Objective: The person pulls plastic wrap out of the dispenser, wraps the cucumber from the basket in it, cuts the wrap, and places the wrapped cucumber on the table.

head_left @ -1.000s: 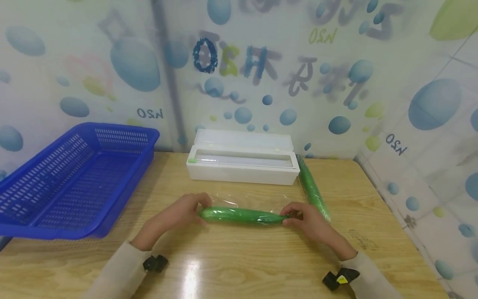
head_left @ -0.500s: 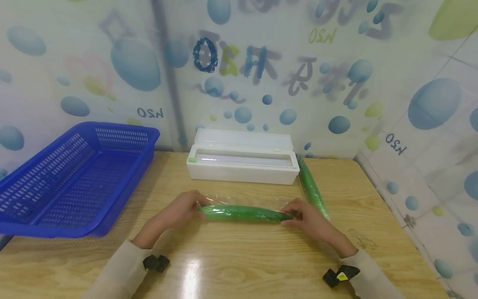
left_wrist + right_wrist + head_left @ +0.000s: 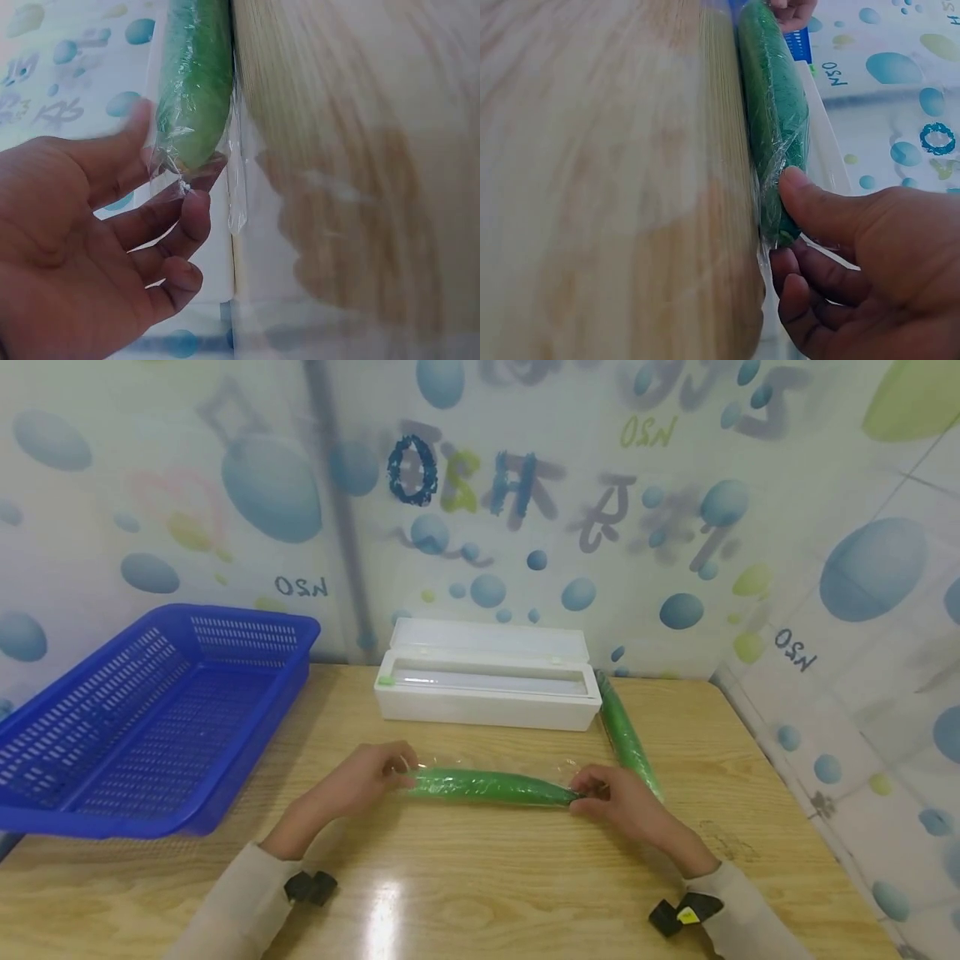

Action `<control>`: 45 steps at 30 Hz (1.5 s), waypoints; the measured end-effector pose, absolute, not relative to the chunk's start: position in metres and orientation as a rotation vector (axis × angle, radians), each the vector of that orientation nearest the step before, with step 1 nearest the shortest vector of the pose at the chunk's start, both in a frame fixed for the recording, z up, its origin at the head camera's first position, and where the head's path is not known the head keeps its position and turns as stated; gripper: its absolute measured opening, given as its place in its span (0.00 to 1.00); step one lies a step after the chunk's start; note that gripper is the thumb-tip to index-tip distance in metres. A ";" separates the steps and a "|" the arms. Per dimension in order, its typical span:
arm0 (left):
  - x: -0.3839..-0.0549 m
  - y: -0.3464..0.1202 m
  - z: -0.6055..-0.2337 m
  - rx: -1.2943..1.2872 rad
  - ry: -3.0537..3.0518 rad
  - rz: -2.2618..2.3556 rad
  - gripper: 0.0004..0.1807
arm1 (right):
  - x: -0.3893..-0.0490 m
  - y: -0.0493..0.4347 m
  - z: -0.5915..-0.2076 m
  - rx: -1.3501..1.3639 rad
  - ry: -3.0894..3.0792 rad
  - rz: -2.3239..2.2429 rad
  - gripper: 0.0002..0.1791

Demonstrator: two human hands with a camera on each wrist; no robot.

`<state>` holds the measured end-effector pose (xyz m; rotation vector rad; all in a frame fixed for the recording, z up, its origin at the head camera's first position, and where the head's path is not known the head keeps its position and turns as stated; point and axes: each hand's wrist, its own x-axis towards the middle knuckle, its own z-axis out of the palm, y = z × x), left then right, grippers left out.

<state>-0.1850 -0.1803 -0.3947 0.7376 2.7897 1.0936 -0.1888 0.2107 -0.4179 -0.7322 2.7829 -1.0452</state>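
Observation:
A green cucumber (image 3: 480, 786) wrapped in clear cling film (image 3: 237, 202) lies crosswise in front of me on the wooden table. At its left end, my left hand (image 3: 370, 781) has its fingers curled at the loose film just past the tip. My right hand (image 3: 617, 799) pinches the other end, with the thumb (image 3: 802, 187) on the wrapped surface and the fingers underneath. A second film-wrapped cucumber (image 3: 628, 739) lies slanted beyond my right hand. Loose film shows faintly along the far side of the first cucumber.
A white cling film dispenser box (image 3: 487, 706) with its lid raised stands at the back, against the patterned wall (image 3: 570, 527). On the left is a blue slotted plastic basket (image 3: 300, 668). The second cucumber's far end touches or nearly touches the box.
The cucumber has turned or shifted slightly between my hands. My left hand has moved a little left and away from me, off the cucumber's end onto the film; the right hand stays nearly in place.

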 end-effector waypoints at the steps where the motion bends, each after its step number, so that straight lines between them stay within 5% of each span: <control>1: -0.185 -0.180 -0.394 0.725 2.789 1.091 0.09 | -0.189 0.211 -0.418 -0.738 2.784 -1.039 0.08; 16: -0.184 -0.175 -0.391 0.701 2.860 0.983 0.13 | -0.188 0.214 -0.415 -0.799 2.814 -1.032 0.05; 25: -0.184 -0.179 -0.392 0.840 2.834 0.981 0.11 | -0.192 0.217 -0.417 -0.844 2.759 -1.053 0.20; 35: -0.183 -0.181 -0.393 0.771 2.805 1.079 0.08 | -0.191 0.216 -0.415 -0.781 2.795 -1.073 0.11; 45: -0.188 -0.174 -0.397 0.739 2.931 0.995 0.18 | -0.191 0.217 -0.411 -0.841 2.830 -1.064 0.11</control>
